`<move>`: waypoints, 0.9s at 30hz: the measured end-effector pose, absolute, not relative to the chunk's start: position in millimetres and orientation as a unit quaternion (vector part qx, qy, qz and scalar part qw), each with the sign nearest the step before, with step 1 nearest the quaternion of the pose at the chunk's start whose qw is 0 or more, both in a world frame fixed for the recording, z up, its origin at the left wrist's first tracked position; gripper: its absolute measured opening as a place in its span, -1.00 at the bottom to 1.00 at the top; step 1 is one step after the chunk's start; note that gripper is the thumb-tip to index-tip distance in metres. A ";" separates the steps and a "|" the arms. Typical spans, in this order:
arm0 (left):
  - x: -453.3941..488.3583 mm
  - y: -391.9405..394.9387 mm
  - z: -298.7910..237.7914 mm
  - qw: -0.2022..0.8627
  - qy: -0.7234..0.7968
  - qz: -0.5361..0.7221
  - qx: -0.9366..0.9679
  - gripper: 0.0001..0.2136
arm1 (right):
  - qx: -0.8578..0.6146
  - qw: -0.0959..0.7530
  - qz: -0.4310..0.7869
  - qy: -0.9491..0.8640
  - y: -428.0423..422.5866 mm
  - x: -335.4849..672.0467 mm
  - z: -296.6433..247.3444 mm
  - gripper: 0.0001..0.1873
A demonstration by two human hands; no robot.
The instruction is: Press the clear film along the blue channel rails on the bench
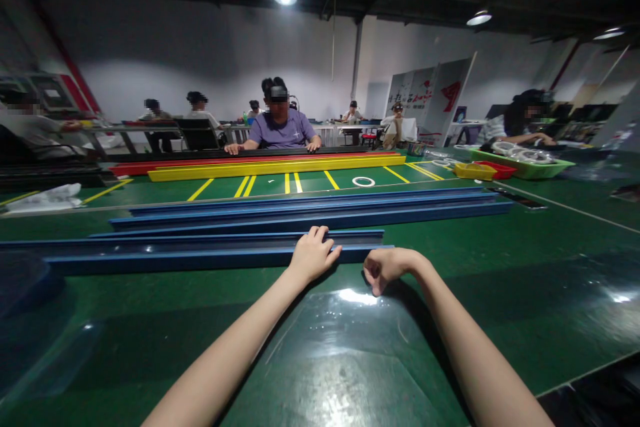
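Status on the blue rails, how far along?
Looks done: a stack of long blue rails lies farther back on the green table. In hand: left hand grips the near blue rail at its right end; right hand rests curled beside it, holding nothing visible. Left: unclear.

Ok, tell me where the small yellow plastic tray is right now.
The small yellow plastic tray sits far right on the green table in the head view, touching the red tray beside the large green tray, beyond the long blue metal rails.
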State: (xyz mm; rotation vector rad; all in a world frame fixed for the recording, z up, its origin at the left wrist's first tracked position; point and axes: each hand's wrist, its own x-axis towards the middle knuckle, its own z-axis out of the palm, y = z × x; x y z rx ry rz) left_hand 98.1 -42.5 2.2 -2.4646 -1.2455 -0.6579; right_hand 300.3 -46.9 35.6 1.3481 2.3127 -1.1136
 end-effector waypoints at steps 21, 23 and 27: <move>102.0 -67.5 64.7 -0.134 -0.441 0.086 -0.883 -0.76 | 0.462 0.085 -0.368 0.802 -47.7 302.9 37.7 -0.83; 101.0 -63.9 62.1 -0.171 -0.437 0.096 -0.878 -0.78 | 0.464 0.082 -0.366 0.802 -46.7 303.7 35.5 -0.81; 98.7 -58.5 59.1 -0.256 -0.439 0.119 -0.853 -0.77 | 0.484 0.038 -0.384 0.786 -44.6 305.1 29.5 -0.83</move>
